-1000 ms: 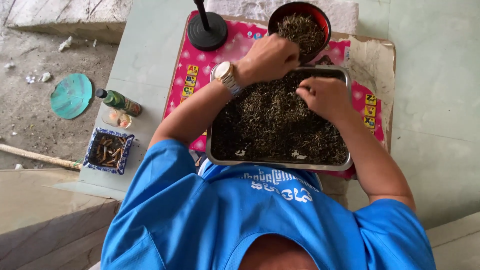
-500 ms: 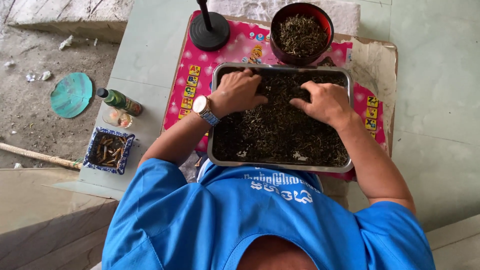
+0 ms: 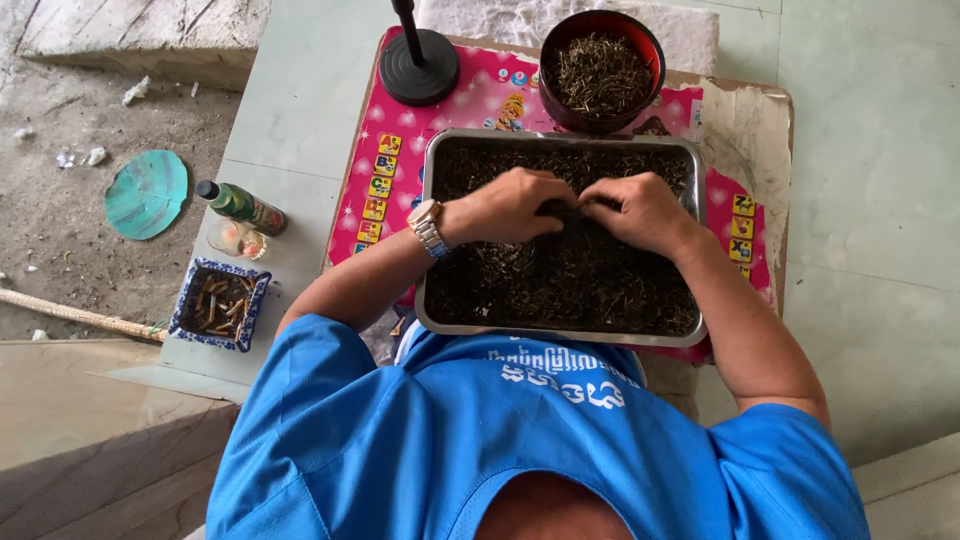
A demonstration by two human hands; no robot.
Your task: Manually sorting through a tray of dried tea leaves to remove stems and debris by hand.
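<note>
Where both hands meet, dark dry shreds filling metal tray.

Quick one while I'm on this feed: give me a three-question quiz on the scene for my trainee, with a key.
1. True or false: both hands, the left hand and the right hand, are in the metal tray of dark dried shreds.
2. Which wrist bears the wristwatch? A) left B) right C) neither
3. Fill in: the round bowl of shreds beyond the tray is coloured ____.

Key
1. True: the hands meet near the tray's middle, fingertips together in the shreds.
2. A: it sits on the left wrist.
3. Red: it stands on the pink mat, beside a black round stand base.
</note>
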